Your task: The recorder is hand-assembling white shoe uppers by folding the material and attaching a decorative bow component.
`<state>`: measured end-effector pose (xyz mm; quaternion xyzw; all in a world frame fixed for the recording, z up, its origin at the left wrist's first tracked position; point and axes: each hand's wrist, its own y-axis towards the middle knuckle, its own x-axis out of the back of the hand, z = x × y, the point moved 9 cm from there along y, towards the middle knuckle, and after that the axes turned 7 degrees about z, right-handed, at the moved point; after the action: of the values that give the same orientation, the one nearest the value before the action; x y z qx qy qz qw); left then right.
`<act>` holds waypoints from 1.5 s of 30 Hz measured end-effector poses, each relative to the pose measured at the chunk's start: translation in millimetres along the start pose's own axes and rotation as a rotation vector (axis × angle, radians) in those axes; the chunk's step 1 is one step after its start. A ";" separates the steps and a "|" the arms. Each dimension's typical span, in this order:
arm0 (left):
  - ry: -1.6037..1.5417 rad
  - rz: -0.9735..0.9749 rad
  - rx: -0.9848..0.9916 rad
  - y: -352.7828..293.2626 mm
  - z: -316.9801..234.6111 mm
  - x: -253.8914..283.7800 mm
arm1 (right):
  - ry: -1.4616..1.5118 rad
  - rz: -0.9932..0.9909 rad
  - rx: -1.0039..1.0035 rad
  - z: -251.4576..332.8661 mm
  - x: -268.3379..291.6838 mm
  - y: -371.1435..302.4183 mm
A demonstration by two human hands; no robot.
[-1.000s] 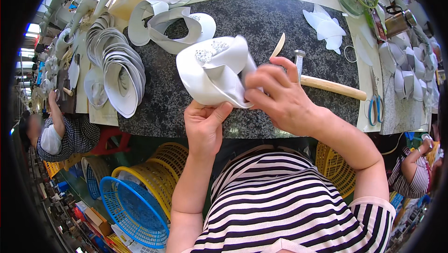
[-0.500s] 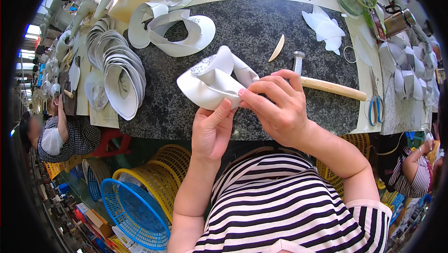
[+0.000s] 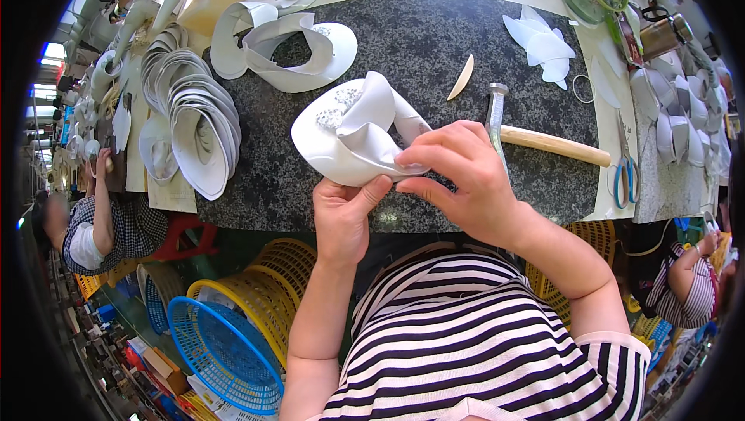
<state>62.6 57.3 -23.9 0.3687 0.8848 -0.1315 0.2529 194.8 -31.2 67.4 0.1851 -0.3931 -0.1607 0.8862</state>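
Note:
A white shoe upper (image 3: 317, 149) with sparkling silver decoration is held over the dark speckled slab. My left hand (image 3: 341, 223) is closed on its lower edge, thumb on top and fingers underneath. At the upper's right end, my right hand (image 3: 466, 180) pinches the edge between thumb and fingers. Just beyond the right hand lies a hammer (image 3: 552, 146) with a pale wooden handle; its metal head is partly hidden by that hand. A thin, pale crescent-shaped piece (image 3: 462, 78) rests farther back on the slab.
More white uppers (image 3: 334, 60) lie at the slab's back left, beside a stack of uppers (image 3: 203, 130). White cut pieces (image 3: 539, 45) sit at the back right, with blue-handled scissors (image 3: 624, 180) along the right edge. Baskets (image 3: 225, 355) stand below the table. Other people work at both sides.
The upper has tilted so that more of its decorated outer face shows. My left hand has shifted slightly left and down; my right thumb has come under the edge.

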 end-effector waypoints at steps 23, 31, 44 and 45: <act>0.318 0.029 -0.218 -5.9 -18.0 -15.6 | 0.102 0.070 -0.098 -3.8 -1.6 -2.4; 0.181 0.079 -0.180 -3.6 -6.3 -10.1 | 0.057 0.034 0.006 5.9 -1.3 -3.0; -0.003 0.085 0.018 1.8 -13.3 2.1 | -0.197 0.182 0.203 9.0 -2.8 -1.9; 0.067 0.059 0.028 3.8 -14.0 4.4 | -0.242 0.189 0.226 10.0 -6.6 -1.7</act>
<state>57.7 68.4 -14.7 0.4024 0.8796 -0.1239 0.2215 182.8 -31.9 68.7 0.2251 -0.5279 -0.0527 0.8172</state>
